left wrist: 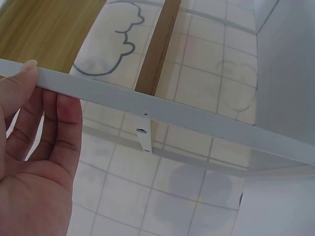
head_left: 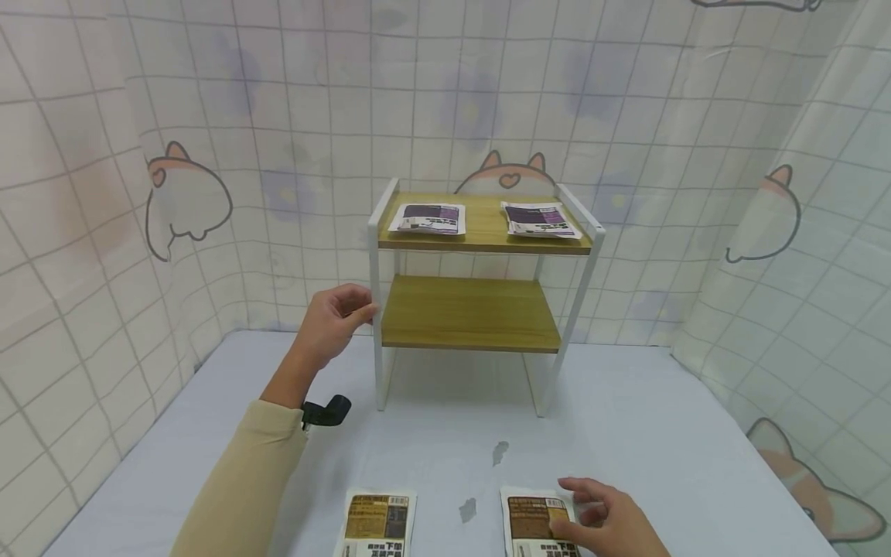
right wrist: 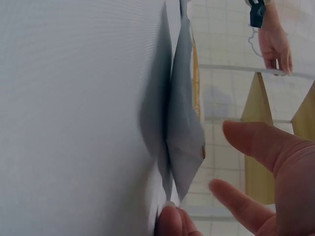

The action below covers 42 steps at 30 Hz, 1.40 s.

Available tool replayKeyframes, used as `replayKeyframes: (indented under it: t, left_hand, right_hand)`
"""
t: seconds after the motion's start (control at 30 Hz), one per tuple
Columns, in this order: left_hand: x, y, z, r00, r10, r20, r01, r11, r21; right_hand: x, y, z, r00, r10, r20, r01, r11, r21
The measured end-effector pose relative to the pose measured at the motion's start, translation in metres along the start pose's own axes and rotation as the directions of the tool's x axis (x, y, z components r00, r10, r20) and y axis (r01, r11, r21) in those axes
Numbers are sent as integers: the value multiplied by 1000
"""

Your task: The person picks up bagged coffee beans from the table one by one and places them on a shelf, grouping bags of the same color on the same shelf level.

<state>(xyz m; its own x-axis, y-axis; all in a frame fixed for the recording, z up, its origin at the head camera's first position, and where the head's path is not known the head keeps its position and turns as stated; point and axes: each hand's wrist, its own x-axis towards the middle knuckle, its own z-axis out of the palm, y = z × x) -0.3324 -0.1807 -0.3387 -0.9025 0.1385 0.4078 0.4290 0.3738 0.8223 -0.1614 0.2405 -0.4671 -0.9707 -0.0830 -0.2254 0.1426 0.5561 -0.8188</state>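
A two-tier shelf (head_left: 483,232) with a white frame and wooden boards stands at the back of the table. My left hand (head_left: 337,313) holds its front left post (left wrist: 197,120), thumb on the near side and fingers behind it. Two purple packets (head_left: 428,218) (head_left: 539,220) lie on the top board. Two brown packets lie at the table's near edge. My right hand (head_left: 599,518) rests over the right one (head_left: 532,518). In the right wrist view that packet (right wrist: 184,132) has one edge raised off the cloth, with my thumb at its corner and the fingers (right wrist: 275,157) spread apart from it.
The other brown packet (head_left: 377,522) lies flat to the left. The lower shelf board (head_left: 469,313) holds nothing. Two small grey marks (head_left: 500,452) sit on the white tablecloth (head_left: 661,433). Cat-patterned curtains (head_left: 104,193) close in the table on three sides.
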Motion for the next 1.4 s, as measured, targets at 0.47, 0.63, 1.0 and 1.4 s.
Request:
replayKeyframes:
  t: [0.47,0.63,1.0,1.4]
  left_hand:
    - [2,2,-2,1000,0,5,0,1000,-8]
    - [1,2,-2,1000,4,0,-4,1000,-5]
    - [1,0,-1,1000,3,-2,-3,1000,-18]
    - [1,-2,0,1000,1,0,-1,1000,-8]
  right_hand:
    - [-1,-7,0,996,-21,91,28,997,-70]
    - [1,-10,2,997,-20,75,27,994,-102]
    - [-1,-14,5,997,-9,83,19,993,-112]
    - [-3,-11,5,995,-21,97,31,995,-97]
